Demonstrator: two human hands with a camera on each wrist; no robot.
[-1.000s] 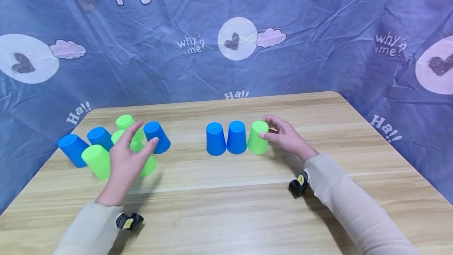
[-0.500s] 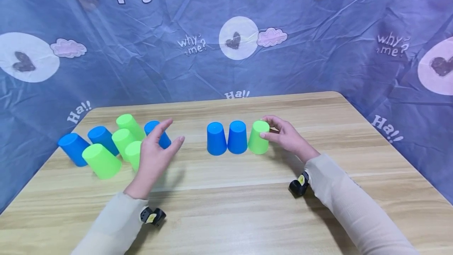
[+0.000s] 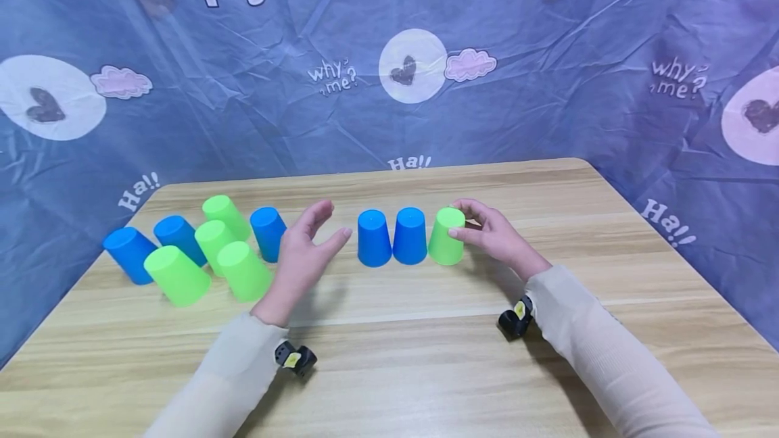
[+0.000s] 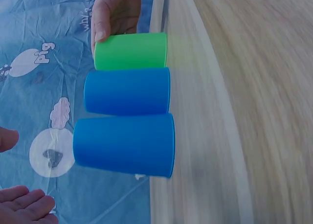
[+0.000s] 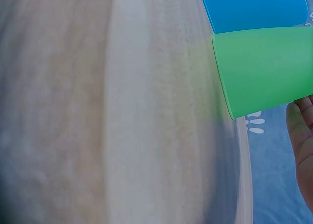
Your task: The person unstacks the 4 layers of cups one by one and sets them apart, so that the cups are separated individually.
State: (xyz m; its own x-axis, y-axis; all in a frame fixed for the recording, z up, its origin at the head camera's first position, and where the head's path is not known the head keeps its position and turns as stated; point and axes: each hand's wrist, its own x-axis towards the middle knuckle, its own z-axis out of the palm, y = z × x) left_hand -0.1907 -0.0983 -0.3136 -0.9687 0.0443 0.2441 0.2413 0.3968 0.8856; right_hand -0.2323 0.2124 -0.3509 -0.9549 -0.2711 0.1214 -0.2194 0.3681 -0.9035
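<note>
Two blue cups (image 3: 374, 238) (image 3: 410, 236) and a green cup (image 3: 446, 236) stand upside down in a row at the middle of the table. My right hand (image 3: 489, 234) holds the green cup from its right side, thumb in front and fingers behind. Left of the row, my left hand (image 3: 304, 252) hovers with thumb and fingers spread and nothing between them. In the left wrist view its fingertips (image 4: 29, 204) are apart from the nearest blue cup (image 4: 124, 145). The right wrist view has the green cup (image 5: 266, 70) beside a blue cup (image 5: 257, 9).
At the left of the wooden table (image 3: 389, 370) stands a loose group of upside-down cups, with several green ones (image 3: 176, 276) and three blue ones (image 3: 129, 255). The blue one (image 3: 268, 232) is close to my left hand. A patterned blue cloth (image 3: 274, 120) hangs behind the table.
My left hand has moved right, from over the left group of cups to near the row, still holding nothing. My right hand has stayed on the green cup.
</note>
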